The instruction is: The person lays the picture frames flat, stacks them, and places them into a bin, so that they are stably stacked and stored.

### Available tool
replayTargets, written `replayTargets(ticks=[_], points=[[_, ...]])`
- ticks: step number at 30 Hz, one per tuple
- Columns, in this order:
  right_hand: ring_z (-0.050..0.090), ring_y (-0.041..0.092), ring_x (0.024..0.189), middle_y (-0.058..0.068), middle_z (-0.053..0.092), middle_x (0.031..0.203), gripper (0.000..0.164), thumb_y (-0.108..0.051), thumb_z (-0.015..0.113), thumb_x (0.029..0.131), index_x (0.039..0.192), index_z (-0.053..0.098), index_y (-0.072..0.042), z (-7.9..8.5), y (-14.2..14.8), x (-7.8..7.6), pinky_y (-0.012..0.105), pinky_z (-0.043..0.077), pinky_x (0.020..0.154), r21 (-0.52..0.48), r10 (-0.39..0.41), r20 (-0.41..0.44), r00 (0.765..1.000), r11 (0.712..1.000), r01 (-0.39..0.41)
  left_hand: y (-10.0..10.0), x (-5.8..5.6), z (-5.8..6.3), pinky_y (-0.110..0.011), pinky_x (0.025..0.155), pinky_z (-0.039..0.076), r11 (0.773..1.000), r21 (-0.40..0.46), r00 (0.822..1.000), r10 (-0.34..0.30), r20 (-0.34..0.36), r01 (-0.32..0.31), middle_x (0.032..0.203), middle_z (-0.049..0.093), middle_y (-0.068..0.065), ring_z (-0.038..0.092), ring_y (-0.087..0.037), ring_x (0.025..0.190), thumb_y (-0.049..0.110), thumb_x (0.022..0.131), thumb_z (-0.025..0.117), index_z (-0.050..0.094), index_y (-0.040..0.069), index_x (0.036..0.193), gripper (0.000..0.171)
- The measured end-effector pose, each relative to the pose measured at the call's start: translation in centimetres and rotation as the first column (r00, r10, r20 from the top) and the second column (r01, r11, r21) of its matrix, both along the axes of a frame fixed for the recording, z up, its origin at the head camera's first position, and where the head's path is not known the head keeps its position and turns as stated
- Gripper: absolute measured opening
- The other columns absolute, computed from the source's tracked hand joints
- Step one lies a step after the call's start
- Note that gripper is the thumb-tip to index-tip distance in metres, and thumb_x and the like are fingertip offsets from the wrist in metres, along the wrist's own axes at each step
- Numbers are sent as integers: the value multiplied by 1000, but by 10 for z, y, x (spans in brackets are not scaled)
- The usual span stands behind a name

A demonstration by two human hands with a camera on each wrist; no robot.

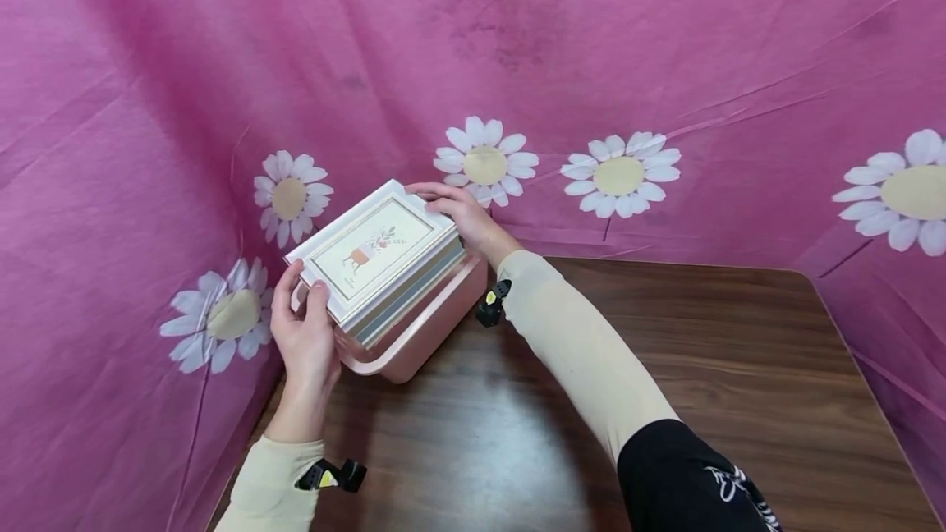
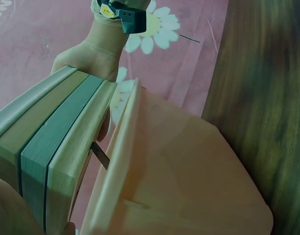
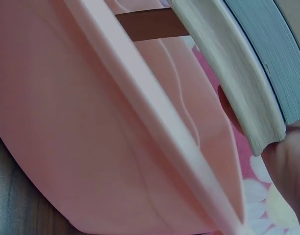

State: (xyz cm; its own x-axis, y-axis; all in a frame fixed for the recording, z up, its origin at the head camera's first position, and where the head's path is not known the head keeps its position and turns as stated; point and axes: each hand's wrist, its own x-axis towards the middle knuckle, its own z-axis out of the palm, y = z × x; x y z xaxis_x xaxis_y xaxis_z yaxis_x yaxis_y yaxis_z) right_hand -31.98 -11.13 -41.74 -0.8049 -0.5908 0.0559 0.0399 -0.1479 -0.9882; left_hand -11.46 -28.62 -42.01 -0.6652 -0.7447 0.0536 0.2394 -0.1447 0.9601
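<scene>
A stack of several picture frames (image 1: 377,249) is held between both hands, over a pink plastic tub (image 1: 436,333). The top frame is white and shows a small orange animal drawing with leaves. White, tan, blue-grey and cream edges (image 2: 66,132) show along the side. My left hand (image 1: 303,339) grips the near left end, its thumb and fingertips at the top frame's border. At the far right end my right hand (image 1: 473,224) holds the stack, fingers over the corner. Beneath the lowest frame a brown strip (image 3: 152,24) juts toward the tub's rim.
The tub stands on a dark wood-grain table (image 1: 709,351), close to its back left corner. Pink cloth (image 1: 591,48) with white daisies hangs behind and at both sides, near the tub at the left. Table surface extends to the right and front.
</scene>
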Motion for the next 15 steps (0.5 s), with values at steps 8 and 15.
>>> replayTargets(ticks=[8, 15], points=[[53, 23, 145, 7, 60, 158, 45, -10, 55, 106, 149, 66, -13, -14, -6, -7, 42, 43, 122, 11, 14, 30, 999, 1000, -14, -5, -2, -11, -18, 82, 62, 1000, 24, 1000, -9, 23, 8, 129, 65, -4, 68, -11, 107, 1, 103, 58, 58, 10, 153, 51], [51, 23, 147, 2, 60, 160, 48, -9, 58, 102, 149, 67, -14, -18, -5, -15, 44, 40, 124, 27, 23, 24, 999, 999, -23, -4, -9, -15, -16, 86, 61, 1000, 10, 999, -2, 37, 2, 136, 57, -6, 63, -13, 115, 0, 102, 59, 57, 9, 155, 54]])
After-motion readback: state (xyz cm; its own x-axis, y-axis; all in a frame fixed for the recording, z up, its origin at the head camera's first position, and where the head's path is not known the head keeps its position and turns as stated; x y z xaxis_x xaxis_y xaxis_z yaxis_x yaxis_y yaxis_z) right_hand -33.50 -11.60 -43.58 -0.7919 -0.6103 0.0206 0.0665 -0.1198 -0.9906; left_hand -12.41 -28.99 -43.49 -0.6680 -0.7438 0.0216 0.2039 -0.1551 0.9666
